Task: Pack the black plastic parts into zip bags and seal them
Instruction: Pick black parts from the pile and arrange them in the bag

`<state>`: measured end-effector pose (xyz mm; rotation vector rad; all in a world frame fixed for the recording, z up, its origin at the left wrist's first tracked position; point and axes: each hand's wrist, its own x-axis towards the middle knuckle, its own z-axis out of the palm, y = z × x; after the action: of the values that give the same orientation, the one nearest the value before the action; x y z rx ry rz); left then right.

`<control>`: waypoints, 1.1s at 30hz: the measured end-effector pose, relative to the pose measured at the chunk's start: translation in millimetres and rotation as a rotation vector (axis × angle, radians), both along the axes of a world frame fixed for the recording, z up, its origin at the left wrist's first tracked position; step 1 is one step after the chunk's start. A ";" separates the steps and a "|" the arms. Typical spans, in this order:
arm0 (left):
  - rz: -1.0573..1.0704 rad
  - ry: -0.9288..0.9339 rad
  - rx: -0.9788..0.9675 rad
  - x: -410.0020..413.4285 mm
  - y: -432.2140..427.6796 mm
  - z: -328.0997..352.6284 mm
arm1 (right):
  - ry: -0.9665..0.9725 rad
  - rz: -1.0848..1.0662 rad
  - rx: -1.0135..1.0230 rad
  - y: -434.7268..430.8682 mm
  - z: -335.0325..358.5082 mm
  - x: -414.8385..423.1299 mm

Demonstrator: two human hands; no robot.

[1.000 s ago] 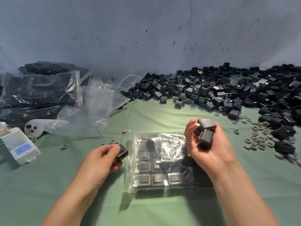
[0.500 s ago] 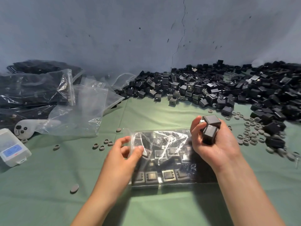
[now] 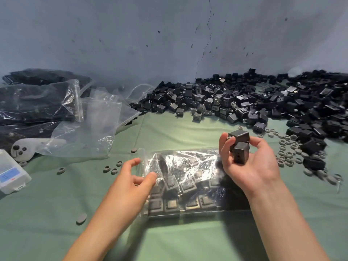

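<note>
Black parts [image 3: 239,137] sit gripped in right hand [image 3: 252,166] above zip bag [image 3: 188,172] (left hand [image 3: 130,183], fingers relaxed, touches its edge).

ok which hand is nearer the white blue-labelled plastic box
Left. The left hand sits right of the white blue-labelled plastic box, at the clear zip bag's edge; the right hand is farther right.

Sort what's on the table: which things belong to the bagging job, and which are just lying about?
Job: zip bag at the left hand; two black parts in the right hand; loose pile of parts; empty bags.
Lying about: grey rings; controller; white box.
</note>
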<state>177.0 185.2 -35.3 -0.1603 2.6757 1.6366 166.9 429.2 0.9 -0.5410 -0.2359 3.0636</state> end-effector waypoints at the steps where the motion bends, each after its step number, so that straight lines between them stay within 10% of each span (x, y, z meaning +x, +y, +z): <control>1: -0.032 -0.009 -0.031 0.2 -0.2 0.8 | -0.001 0.003 0.001 -1.0 0.4 0.0; 10: -0.203 -0.076 0.304 -5.3 12.0 5.7 | 0.006 0.016 0.124 -16.8 3.7 -2.1; 15: 0.095 0.329 0.045 -8.3 -2.1 10.9 | 0.127 0.034 0.703 -31.4 4.6 -0.8; 21: -0.273 0.369 0.374 10.6 28.6 26.6 | 0.525 0.170 1.233 -75.9 -3.2 4.4; 33: 0.153 0.091 0.148 -6.8 -29.9 -7.2 | 0.243 -0.069 1.261 -47.8 -6.6 -6.3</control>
<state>170.1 155.3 -42.5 -0.3039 2.6521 1.9228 160.7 381.5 -5.7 -0.0680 -1.8123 2.1842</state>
